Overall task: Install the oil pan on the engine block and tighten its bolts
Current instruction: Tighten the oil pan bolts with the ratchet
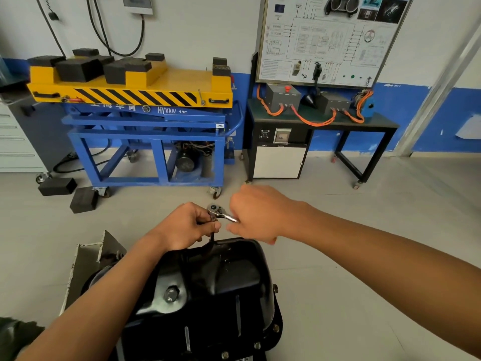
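Note:
A black oil pan (229,280) lies on the engine block at the bottom centre, its drain plug (171,294) facing up. Several bolts (276,328) show along its near right flange. A chrome ratchet (217,211) stands over the pan's far edge on a dark extension bar that drops to the flange. My left hand (186,225) pinches the extension just under the ratchet head. My right hand (256,213) grips the ratchet handle, which is mostly hidden in my fist. The bolt under the socket is hidden.
A grey metal bracket of the engine stand (88,259) sits left of the pan. Beyond, on the floor, are a blue and yellow lift cart (145,142), black rubber blocks (83,199) and a black bench with a training board (322,121).

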